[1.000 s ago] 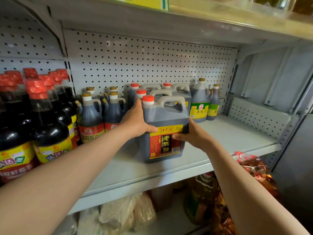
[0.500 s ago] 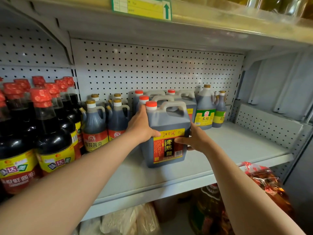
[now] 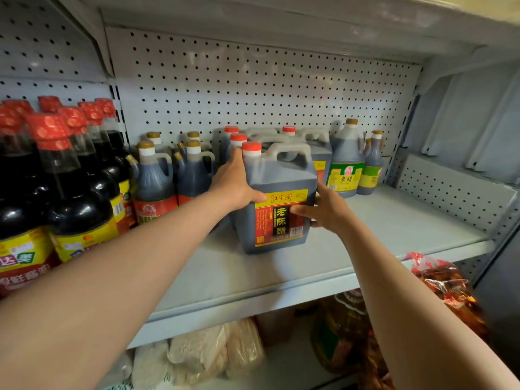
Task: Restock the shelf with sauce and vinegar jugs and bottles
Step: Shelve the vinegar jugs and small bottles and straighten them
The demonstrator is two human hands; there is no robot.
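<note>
Vinegar jug — between both hands

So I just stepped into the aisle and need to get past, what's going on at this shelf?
A person is restocking. Both hands, the left hand and right hand, grip the sides of a dark vinegar jug standing on the metal shelf, in front of matching red-capped jugs. Soy sauce bottles fill the left side.

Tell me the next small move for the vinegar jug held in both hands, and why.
Probably slide the vinegar jug straight back. It stands on the shelf in front of the matching red-capped jugs, with bare shelf between it and the front edge. The left hand and right hand clasp its sides, so a push would close up the row.
</note>
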